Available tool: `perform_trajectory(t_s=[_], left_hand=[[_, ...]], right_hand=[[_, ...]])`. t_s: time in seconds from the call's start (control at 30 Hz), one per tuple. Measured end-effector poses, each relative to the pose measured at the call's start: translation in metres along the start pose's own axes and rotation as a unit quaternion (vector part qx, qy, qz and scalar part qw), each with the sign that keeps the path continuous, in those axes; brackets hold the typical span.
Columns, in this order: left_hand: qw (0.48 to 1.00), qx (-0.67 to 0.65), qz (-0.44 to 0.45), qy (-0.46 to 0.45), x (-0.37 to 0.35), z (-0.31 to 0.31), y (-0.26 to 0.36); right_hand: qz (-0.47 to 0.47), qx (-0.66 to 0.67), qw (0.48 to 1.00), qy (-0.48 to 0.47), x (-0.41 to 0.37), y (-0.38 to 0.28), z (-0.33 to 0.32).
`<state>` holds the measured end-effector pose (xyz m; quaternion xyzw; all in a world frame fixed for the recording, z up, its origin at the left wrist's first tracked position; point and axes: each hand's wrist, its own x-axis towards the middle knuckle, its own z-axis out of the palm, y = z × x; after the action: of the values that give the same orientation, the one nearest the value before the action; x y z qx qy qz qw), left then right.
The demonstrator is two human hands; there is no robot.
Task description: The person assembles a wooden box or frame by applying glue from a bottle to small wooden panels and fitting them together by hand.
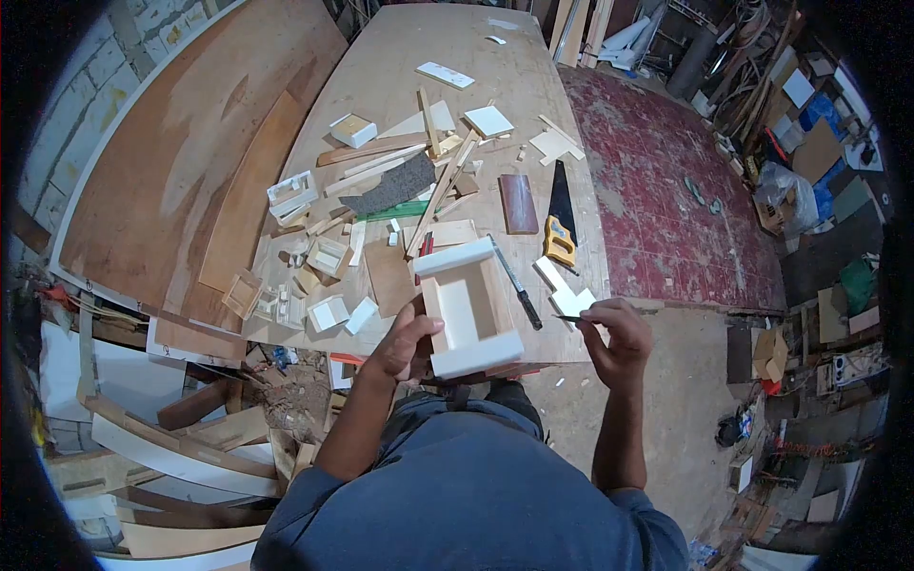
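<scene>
One open, rectangular box of white and pale wooden panels [476,355] is in the left hand [404,344] at the table's near edge, thumb on its side wall, other fingers partly hidden; its white floor shows inside. The right hand [617,335] pinches a slim dark piece [569,318], too small to identify. Dark marks on the yellow-handled saw [561,240] are too small to read. Small white-and-wood open boxes [329,257] sit among offcuts on the long wooden table [400,48], some partly overlapped.
</scene>
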<state>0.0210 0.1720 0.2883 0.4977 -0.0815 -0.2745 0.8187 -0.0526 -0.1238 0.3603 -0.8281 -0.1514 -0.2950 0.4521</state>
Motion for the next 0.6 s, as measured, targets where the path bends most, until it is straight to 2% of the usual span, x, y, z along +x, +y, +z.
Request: perform_trajectory(t_s=[0.03, 0.07, 0.1, 0.13, 0.2, 0.23, 0.27, 0.33, 0.47, 0.5, 0.57, 0.6], left_hand=[[0.997, -0.055, -0.045, 0.022, 0.003, -0.005, -0.006], [0.989, -0.11, -0.09, 0.045, 0.004, -0.008, -0.01], [0.978, -0.156, -0.098, 0.099, 0.003, 0.0, -0.011], [0.978, -0.155, -0.097, 0.099, 0.004, -0.005, -0.015], [0.949, -0.282, -0.134, 0.034, 0.009, -0.012, -0.017], [0.946, -0.283, -0.141, 0.072, 0.011, -0.003, -0.012], [0.947, -0.279, -0.142, 0.07, 0.013, -0.002, -0.013], [0.936, -0.299, -0.137, 0.128, 0.019, -0.005, -0.018], [0.931, -0.329, -0.137, 0.074, 0.024, -0.023, -0.033], [0.924, -0.36, -0.104, 0.08, 0.024, -0.02, -0.035], [0.912, -0.402, -0.036, 0.077, 0.026, -0.012, -0.034], [0.916, -0.391, -0.041, 0.073, 0.026, -0.012, -0.032]], right_hand=[[0.091, 0.117, 0.988, 0.035, -0.01, 0.004, 0.007], [0.091, 0.118, 0.988, 0.036, -0.018, 0.004, 0.014], [0.181, 0.221, 0.955, 0.081, -0.024, 0.003, 0.023], [0.266, 0.319, 0.901, 0.125, -0.028, 0.001, 0.031], [0.353, 0.379, 0.847, 0.119, -0.037, 0.001, 0.045], [0.39, 0.383, 0.831, 0.106, -0.04, -0.001, 0.052], [0.425, 0.388, 0.812, 0.094, -0.042, -0.004, 0.058], [0.424, 0.396, 0.81, 0.084, -0.042, -0.01, 0.071], [0.381, 0.41, 0.825, 0.079, -0.027, -0.014, 0.083], [0.361, 0.405, 0.837, 0.069, -0.023, -0.012, 0.084], [0.373, 0.413, 0.829, 0.061, -0.008, -0.011, 0.086], [0.39, 0.415, 0.821, 0.042, -0.001, -0.011, 0.086]])
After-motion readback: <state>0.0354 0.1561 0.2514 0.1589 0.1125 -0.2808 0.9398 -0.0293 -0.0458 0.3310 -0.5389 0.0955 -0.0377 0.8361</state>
